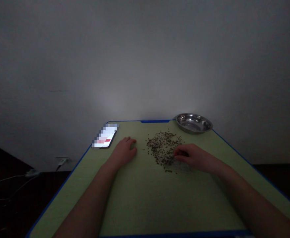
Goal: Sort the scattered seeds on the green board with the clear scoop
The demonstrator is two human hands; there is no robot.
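A scatter of small dark seeds or grains lies on a light green table with a blue rim. My right hand rests at the right edge of the scatter, fingers curled in a pinch among the grains. My left hand lies on the table left of the grains, fingers loosely curled downward, holding nothing. A shiny steel bowl stands at the far right corner, beyond the grains.
A phone with a lit screen lies at the table's far left corner. A plain wall stands close behind the table. Cables and a plug lie on the dark floor at left.
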